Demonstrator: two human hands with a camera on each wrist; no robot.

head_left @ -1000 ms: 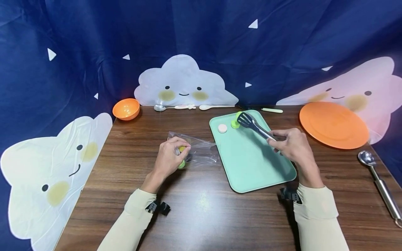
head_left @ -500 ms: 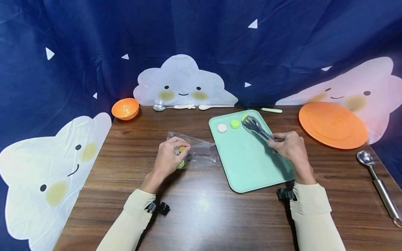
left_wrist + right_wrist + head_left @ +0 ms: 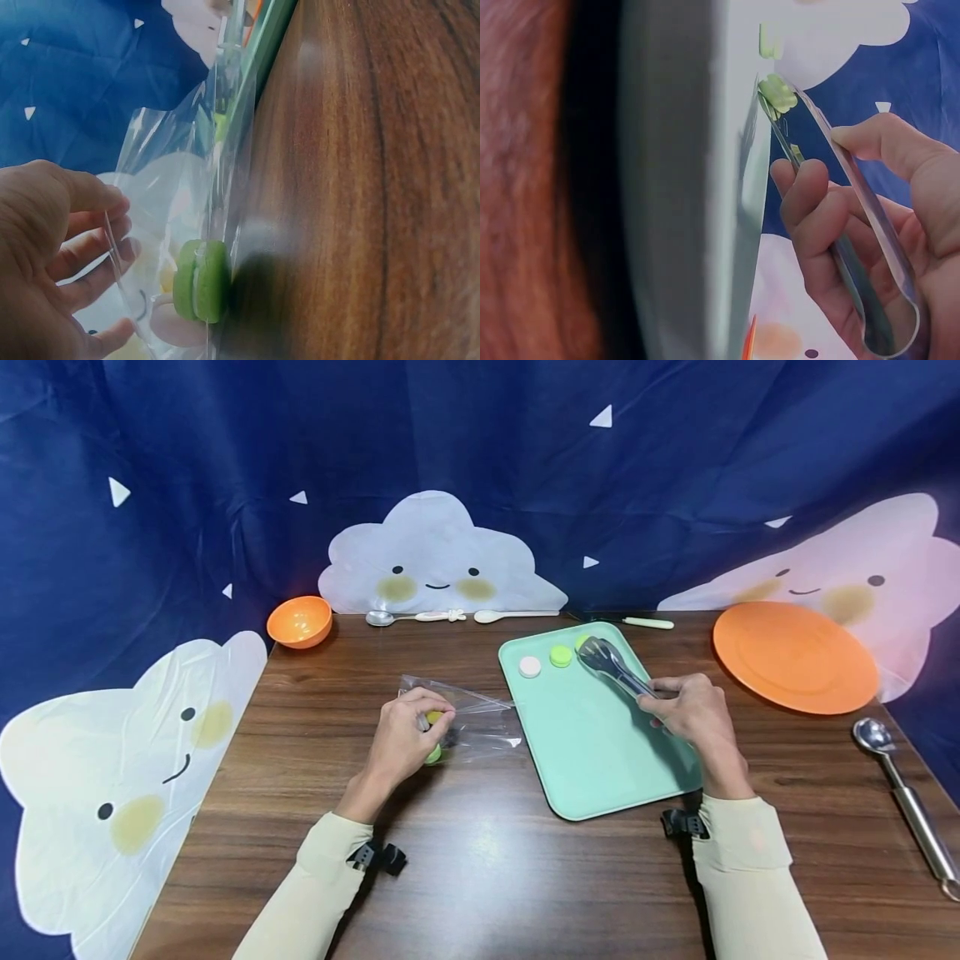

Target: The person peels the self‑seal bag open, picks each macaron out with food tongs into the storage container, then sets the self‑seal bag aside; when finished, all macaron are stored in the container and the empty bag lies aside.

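Steel tongs (image 3: 617,667), gripped by the right hand (image 3: 693,714), close on a green piece (image 3: 582,642) at the mint tray (image 3: 600,760)'s far edge. Left wrist view: left hand (image 3: 45,262) pinches a clear bag (image 3: 187,187) holding a green macaron (image 3: 201,280) on the counter (image 3: 375,187). Right wrist view: fingers (image 3: 810,217) curl around the tongs.

Light was even and fairly bright from overhead, leaving a pale sheen on the bench (image 3: 480,860) near its front edge and soft shadows under both forearms. The head view bowed at its edges. Both wrist views were soft, with the closest surfaces blurred and the plastic bag (image 3: 187,187) glaring.
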